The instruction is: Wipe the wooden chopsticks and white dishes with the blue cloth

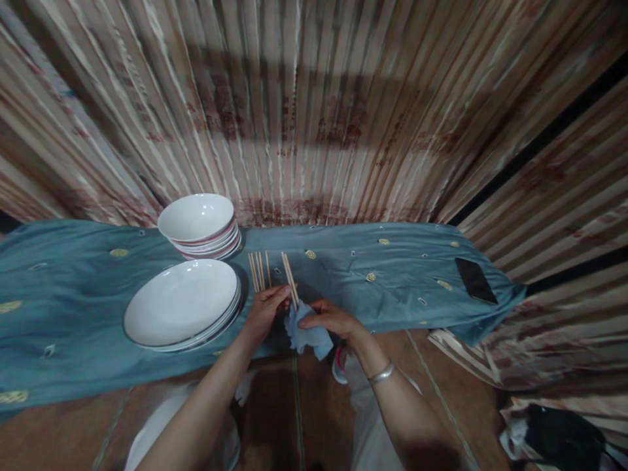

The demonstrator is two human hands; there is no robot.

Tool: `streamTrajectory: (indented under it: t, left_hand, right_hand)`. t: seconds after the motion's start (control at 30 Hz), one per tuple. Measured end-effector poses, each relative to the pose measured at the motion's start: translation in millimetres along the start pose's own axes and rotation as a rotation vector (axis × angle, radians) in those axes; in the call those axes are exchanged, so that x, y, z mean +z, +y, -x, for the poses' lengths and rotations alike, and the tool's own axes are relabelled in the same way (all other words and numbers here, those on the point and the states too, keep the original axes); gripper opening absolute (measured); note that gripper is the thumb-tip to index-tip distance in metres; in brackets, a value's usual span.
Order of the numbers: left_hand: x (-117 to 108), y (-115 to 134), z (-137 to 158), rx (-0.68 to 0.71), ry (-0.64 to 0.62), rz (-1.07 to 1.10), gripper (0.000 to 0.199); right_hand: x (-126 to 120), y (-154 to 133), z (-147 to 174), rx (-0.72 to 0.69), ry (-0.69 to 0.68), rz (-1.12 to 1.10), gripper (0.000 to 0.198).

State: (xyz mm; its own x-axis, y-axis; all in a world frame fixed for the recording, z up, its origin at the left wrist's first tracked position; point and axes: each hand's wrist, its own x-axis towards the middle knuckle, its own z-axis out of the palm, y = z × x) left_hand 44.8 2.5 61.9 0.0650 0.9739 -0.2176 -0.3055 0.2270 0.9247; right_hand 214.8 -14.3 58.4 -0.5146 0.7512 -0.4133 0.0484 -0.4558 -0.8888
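Observation:
A pair of light wooden chopsticks (289, 275) points away from me above the table's front part. My left hand (269, 304) is closed, its fingertips pinching the chopsticks partway along. Around their near end is a pale blue cloth (309, 333), gripped by my right hand (331, 317), with a corner hanging down past the table edge. The ends of the chopsticks inside the cloth are hidden. Several more chopsticks (257, 269) lie side by side on the table just beyond my left hand, which covers their near ends.
On the left stand a stack of white bowls (196, 219) and, nearer, a stack of white plates (181, 304). A black phone (475, 280) lies at the right end of the teal tablecloth (343, 261). Pleated curtains (314, 131) hang behind. A dark bag-like thing (564, 435) rests at lower right.

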Motion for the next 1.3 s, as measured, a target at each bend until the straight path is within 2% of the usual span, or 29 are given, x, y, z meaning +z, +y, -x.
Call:
streamTrajectory:
  t: [0.93, 1.3]
  left_hand:
    - [-1.1, -2.9, 2.8, 0.018, -0.067, -0.096, 0.035]
    - [0.4, -2.1, -0.4, 0.017, 0.035, -0.045, 0.024]
  right_hand:
    - [-0.9, 0.6, -0.1, 0.032, -0.010, -0.006, 0.030]
    - [3.2, 1.1, -1.6, 0.038, -0.013, 0.036, 0.038]
